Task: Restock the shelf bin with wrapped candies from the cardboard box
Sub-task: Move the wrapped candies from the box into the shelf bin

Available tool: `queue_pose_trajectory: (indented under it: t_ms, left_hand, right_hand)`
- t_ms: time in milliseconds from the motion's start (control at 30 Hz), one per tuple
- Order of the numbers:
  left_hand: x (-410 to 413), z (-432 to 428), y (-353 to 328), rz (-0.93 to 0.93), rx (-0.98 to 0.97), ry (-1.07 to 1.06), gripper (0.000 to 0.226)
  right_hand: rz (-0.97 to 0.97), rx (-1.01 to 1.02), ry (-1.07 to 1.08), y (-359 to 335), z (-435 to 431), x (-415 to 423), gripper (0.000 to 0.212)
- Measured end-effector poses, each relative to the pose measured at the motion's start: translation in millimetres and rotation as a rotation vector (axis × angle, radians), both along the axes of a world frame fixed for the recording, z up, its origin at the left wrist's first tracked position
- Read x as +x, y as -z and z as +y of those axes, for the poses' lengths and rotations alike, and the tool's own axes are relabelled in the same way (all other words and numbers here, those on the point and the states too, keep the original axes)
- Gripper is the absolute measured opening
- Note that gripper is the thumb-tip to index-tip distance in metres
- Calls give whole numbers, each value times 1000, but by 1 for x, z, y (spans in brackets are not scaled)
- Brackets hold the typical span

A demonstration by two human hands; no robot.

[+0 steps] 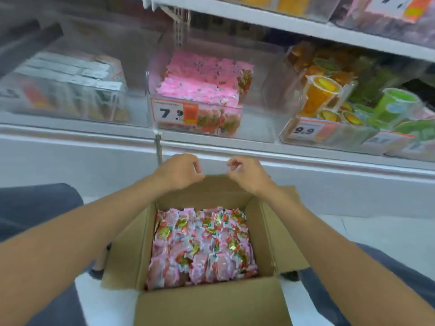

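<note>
Shop shelving runs across the top of the view, and on its white shelf [94, 135] stands a clear plastic shelf bin [257, 124] with a white price label [168, 112]. It is filled on its left side with upright pink packets [200, 88] and bare on its right. Below it, on the pale floor between the person's knees, sits an open brown cardboard box [211, 304] packed nearly across its width with small pink wrapped candies [202, 245]. The left hand [181, 171] and right hand [247, 174] hover near each other just over the box's far flap [219, 184]. Their fingers are loosely curled with nothing visible in them; whether the fingertips touch the flap I cannot tell. The candies look light and individually sealed in thin, glossy film, so they will likely slide against one another and crinkle rather than break. A row gathered between both palms, pressed from its two ends, should travel better than a loose scoop, and it would fit the bin's bare side standing on edge.
</note>
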State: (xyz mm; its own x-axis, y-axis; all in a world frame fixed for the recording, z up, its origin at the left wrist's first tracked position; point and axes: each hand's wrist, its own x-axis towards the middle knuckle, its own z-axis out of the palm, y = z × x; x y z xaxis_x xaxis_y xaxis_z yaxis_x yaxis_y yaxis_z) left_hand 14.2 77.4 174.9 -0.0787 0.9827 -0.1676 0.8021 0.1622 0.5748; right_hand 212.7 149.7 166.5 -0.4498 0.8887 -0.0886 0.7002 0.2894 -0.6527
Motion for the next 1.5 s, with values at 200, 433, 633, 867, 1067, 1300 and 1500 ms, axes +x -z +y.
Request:
queue_pose_trajectory:
  t_ms: [200,433,633,867,1067,1300,1500]
  left_hand:
    - [-9,-35,124,-208,-283,-83,14]
    - [-8,-51,202,-330,-393,-127,11]
    - [-1,-69,238,-413,-522,-157,15]
    - [15,-77,240,-448,-575,-143,13]
    - [15,-79,235,-476,-565,-179,18]
    - [18,-72,232,-473,-574,-199,17]
    - [35,-49,215,-1116,-801,-584,49]
  right_hand:
    - [-305,-539,4,153,-11,57,67]
    - [-505,-618,8,275,-56,48,114]
    - [-723,-354,-301,297,-94,41,91]
    - [-218,-173,14,283,-73,49,54]
    - [-325,-566,237,304,-12,56,118]
    - [-426,-437,208,314,-3,49,70]
    - [-72,-379,58,254,-19,29,42]
